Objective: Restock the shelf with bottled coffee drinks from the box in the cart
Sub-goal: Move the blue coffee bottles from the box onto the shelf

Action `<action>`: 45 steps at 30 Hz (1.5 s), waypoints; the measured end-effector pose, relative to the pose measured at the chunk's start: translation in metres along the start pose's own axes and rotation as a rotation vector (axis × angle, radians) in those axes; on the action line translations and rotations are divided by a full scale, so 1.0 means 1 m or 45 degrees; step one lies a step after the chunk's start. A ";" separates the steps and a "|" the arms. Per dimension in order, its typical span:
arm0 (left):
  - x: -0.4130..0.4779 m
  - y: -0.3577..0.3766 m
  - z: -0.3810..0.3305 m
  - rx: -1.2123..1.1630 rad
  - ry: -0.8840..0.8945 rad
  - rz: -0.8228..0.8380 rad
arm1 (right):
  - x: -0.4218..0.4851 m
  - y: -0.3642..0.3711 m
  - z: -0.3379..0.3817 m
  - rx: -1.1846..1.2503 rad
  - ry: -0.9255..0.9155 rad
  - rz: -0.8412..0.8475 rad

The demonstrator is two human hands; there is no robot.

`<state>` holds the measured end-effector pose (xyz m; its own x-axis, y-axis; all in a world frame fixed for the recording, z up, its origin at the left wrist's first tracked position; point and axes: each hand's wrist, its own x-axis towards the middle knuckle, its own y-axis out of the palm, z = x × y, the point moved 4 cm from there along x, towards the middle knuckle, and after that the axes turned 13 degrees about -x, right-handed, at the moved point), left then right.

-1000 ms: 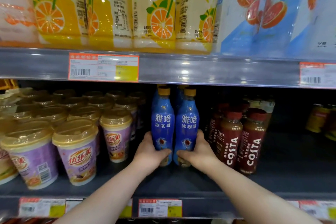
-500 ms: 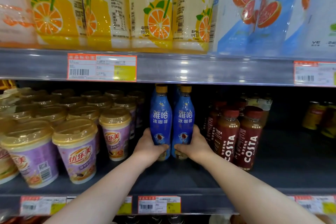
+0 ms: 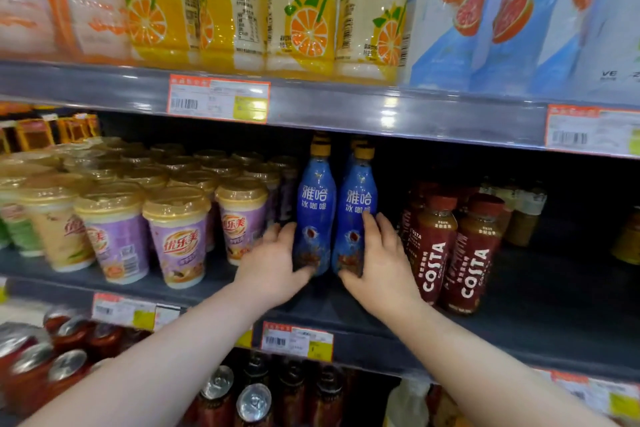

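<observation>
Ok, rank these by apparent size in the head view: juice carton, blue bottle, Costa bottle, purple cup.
1. juice carton, though cropped at the top
2. blue bottle
3. Costa bottle and purple cup: look alike, so unranked

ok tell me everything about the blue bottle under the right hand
The blue bottle is slim, plastic-looking, with a yellow-orange cap and a blue wrap bearing white Chinese characters. It stands upright near the front of the middle shelf, close beside a matching bottle, with brown Costa bottles on its other side. The right hand holds its lower half, fingers up its side, thumb across the front.
</observation>
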<state>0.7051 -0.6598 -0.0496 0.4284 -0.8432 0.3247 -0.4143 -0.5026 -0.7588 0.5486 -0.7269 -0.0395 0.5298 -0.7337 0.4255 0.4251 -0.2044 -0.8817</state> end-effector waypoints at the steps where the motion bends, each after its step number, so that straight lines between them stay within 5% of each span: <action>1: -0.006 -0.003 -0.001 0.102 0.037 -0.027 | -0.002 -0.003 0.003 -0.088 -0.056 0.009; 7: -0.043 -0.018 0.008 0.405 0.042 -0.007 | -0.016 -0.004 0.040 -0.347 -0.367 0.091; 16: -0.112 -0.066 0.064 0.478 -0.093 -0.021 | -0.042 0.021 0.118 -0.339 -0.574 0.227; 35: -0.425 -0.262 0.286 0.593 -0.880 -0.065 | -0.225 0.112 0.467 -0.132 -1.145 0.526; 45: -0.500 -0.289 0.348 0.520 -1.136 -0.126 | -0.267 0.153 0.558 -0.117 -1.374 0.629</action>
<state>0.8899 -0.0263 -0.1895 0.9645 -0.2634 -0.0210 -0.1071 -0.3170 -0.9423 0.8820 -0.2006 -0.1742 0.9842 0.1696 -0.0517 -0.0296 -0.1307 -0.9910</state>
